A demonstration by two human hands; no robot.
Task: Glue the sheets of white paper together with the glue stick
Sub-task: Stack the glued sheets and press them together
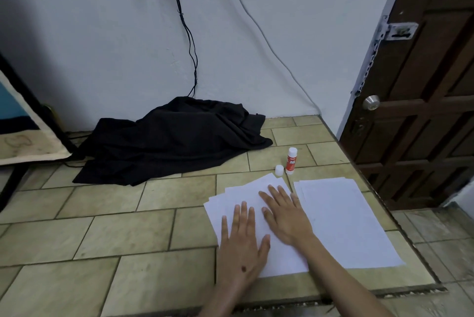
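Two bare hands lie flat, palms down, on a fanned stack of white paper (pixel 246 204) at the near right part of a tiled table (pixel 128 234). Nearest, the left hand (pixel 242 242) presses the near left part of the stack, fingers straight and slightly spread, its grip wide open and holding nothing. Just beyond it and to the right, the right hand (pixel 284 216) rests on the same stack with fingers straight and pointing away to the far left; its grip is likewise open and empty. The sheets under both hands are slightly skewed, so several corners show at the far left edge. Right of this stack, apart by a narrow strip of tile, lies a second stack of white sheets (pixel 343 222), untouched. Farther away, just past the paper, a red and white glue stick (pixel 291 160) stands upright with its cap off. Its white cap (pixel 279 170) sits on the table just left of it. Farther left, a crumpled black cloth (pixel 174 142) lies against the white wall (pixel 102 34), where dark cables (pixel 189 42) hang down. A brown wooden door (pixel 423 86) stands at the far right.
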